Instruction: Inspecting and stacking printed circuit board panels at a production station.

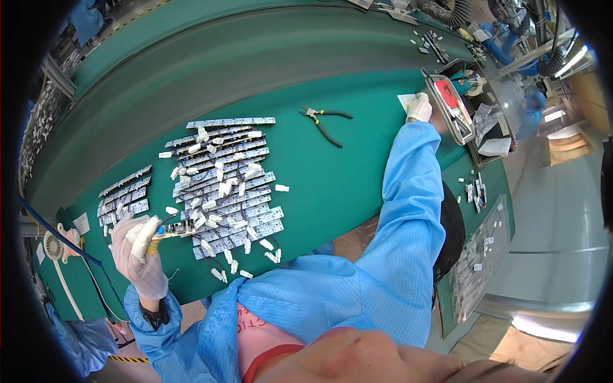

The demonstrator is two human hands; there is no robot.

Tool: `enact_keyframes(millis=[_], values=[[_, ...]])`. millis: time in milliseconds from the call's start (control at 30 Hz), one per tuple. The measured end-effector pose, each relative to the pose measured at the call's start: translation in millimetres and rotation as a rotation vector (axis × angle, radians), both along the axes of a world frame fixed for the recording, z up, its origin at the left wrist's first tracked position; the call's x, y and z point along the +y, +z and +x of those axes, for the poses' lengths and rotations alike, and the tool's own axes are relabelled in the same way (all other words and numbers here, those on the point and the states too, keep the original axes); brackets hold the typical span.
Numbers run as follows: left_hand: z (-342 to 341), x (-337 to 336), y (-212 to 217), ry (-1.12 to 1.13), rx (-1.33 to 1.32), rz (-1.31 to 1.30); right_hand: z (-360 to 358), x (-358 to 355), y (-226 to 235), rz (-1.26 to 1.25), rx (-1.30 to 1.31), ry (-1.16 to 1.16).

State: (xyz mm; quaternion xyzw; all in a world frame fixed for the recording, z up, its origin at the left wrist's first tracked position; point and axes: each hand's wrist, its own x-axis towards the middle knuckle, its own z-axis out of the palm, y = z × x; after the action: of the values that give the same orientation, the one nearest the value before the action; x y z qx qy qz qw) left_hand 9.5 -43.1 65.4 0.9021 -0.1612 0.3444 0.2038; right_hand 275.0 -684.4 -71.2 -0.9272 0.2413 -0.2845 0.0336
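Observation:
My left hand [135, 247], in a thin white glove, grips a narrow circuit board [174, 230] by its left end. Components stand on that board, which overlaps the lower left of a big group of circuit board strips [220, 185]. These strips lie in a slanting stack of rows, with white connectors [225, 189] and short dark wires across them. Far to the right, my right hand [419, 108], also gloved, has its fingers curled at the edge of a small white sheet [405, 101]. It is beside a metal tray [464, 136].
Diagonal pliers [324, 122] with black handles lie spread on the green table [332, 185]. A smaller group of strips [124, 195] sits at left, near a small white fan [60, 244]. A red item [445, 93] rests in the tray. A conveyor belt [255, 54] runs behind.

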Motion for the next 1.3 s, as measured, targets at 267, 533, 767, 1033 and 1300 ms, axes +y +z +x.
enact_keyframes(millis=[267, 533, 767, 1033, 1300], values=[[1.6, 6.6, -3.6, -0.029, 0.006, -0.007, -43.1, 122.8, 98.9, 0.729, -0.198, 0.392], [34.8, -9.5, -1.7, -0.28, -0.085, -0.007, -162.4, 330.4, 196.5, 0.73, 0.201, 1.61], [22.9, -3.6, -3.4, -0.223, -0.121, 0.063, -182.4, 404.8, 174.9, 0.268, 0.22, 1.79], [18.4, 3.6, -5.4, -0.237, -0.173, 0.105, -185.1, 425.3, 174.0, 0.071, 0.093, 1.758], [10.5, -0.7, 6.1, -0.152, -0.25, 0.118, -186.3, 423.9, 180.3, 0.3, -0.031, 1.653]])
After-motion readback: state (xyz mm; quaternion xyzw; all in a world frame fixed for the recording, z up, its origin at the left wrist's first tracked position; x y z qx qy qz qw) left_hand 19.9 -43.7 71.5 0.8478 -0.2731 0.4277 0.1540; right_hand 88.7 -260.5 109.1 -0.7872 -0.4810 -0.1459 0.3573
